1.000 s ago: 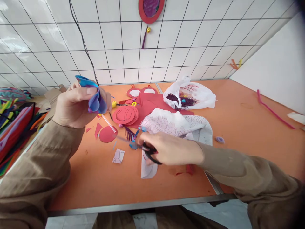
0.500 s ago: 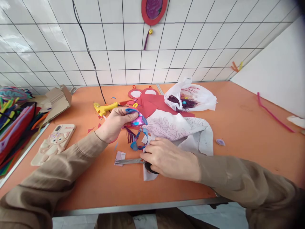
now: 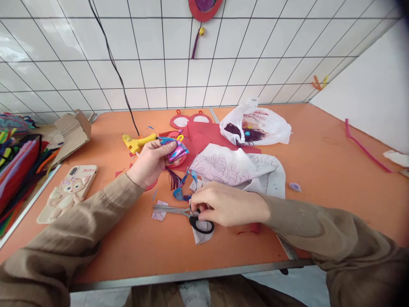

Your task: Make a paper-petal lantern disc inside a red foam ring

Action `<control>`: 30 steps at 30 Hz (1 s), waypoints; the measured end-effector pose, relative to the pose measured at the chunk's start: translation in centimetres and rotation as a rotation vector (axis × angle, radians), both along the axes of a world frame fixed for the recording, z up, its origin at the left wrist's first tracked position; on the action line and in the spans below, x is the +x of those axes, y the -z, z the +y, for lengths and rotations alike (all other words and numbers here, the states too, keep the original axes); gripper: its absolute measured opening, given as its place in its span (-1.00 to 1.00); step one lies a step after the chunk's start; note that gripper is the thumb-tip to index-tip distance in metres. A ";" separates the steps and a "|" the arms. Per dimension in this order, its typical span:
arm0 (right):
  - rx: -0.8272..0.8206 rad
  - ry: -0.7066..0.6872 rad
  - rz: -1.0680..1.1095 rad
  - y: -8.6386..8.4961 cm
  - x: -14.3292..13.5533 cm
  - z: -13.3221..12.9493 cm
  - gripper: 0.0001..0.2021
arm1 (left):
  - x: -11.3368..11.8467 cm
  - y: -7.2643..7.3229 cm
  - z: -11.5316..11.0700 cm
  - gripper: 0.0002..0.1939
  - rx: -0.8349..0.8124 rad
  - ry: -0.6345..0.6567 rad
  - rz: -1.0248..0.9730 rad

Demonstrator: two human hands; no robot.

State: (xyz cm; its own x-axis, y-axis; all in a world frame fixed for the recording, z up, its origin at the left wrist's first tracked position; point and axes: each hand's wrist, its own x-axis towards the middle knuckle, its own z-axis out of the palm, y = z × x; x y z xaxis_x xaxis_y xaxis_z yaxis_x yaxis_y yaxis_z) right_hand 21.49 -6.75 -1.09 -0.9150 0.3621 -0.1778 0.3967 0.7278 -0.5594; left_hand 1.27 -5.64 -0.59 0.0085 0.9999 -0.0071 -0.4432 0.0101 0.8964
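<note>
An orange-topped desk (image 3: 153, 256) fills the middle of the frame, with the other things spread over it. Near the centre lies a crumpled white cloth printed with looping purple lines (image 3: 222, 164), partly over a flat red sheet (image 3: 204, 132). Above it to the right slumps a white plastic bag (image 3: 275, 125) with dark threads showing at its mouth. At the left of the frame rests a cream phone case with a raised cartoon animal (image 3: 68, 194), close to my sleeve.

My right hand (image 3: 228, 204) sits just below centre, narrow, its curled fingers at the upper black loop of the steel-bladed scissors (image 3: 174, 209) (I cannot tell whether they grip it or only rest there). My left hand (image 3: 150, 160), left of centre, pinches a shiny, folded blue, pink and purple piece (image 3: 179, 151) between thumb and fingers, above the desk. Just behind that hand is a yellow glue gun (image 3: 140, 143). Smallest is a pale patterned scrap (image 3: 159, 215), lying under the scissor blades.
</note>
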 end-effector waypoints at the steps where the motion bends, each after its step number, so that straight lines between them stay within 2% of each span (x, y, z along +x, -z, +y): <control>1: 0.065 0.003 0.045 0.2 0.0 0.3 -0.88 | 0.0 -0.1 0.0 -0.77 0.005 -0.010 -0.009; 3: 0.271 0.019 0.099 0.8 0.1 0.9 -0.81 | -0.1 -0.2 0.0 -0.80 0.021 -0.014 -0.015; 5: 0.481 0.021 0.060 1.6 0.2 1.7 -0.74 | -0.2 -0.3 0.1 -0.81 0.030 -0.014 -0.020; 6: 0.550 0.018 0.033 1.9 0.2 2.0 -0.72 | -0.2 -0.3 0.1 -0.81 0.030 -0.014 -0.020; 8: 0.586 0.031 0.057 1.9 0.4 2.5 -0.73 | -0.3 -0.4 0.0 -0.82 0.024 -0.024 -0.017; 10: 0.524 0.089 0.215 1.1 0.7 2.9 -0.76 | -0.4 -0.6 0.0 -0.85 0.017 -0.043 -0.008; 13: 0.459 0.262 0.520 -1.4 1.9 3.4 -0.79 | -0.4 -1.0 -0.2 -0.85 0.022 -0.049 0.016; 17: 0.613 0.453 0.710 -4.5 4.3 4.6 -0.82 | -0.2 -1.2 -0.4 -0.84 0.014 -0.042 0.025; 21: 0.779 0.602 0.615 -5.7 6.7 6.6 -0.79 | 0.0 -0.9 -0.4 -0.83 0.006 -0.022 0.018; 25: 0.906 0.726 0.354 -5.2 8.8 9.4 -0.78 | 0.1 -0.9 -0.5 -0.83 -0.005 -0.044 0.019; 28: 1.005 0.799 0.243 -4.8 10.1 11.2 -0.79 | 0.1 -1.0 -0.5 -0.86 -0.010 -0.057 0.031; 30: 1.013 0.824 0.223 -4.9 10.7 11.7 -0.79 | 0.0 -1.1 -0.6 -0.86 -0.008 -0.054 0.031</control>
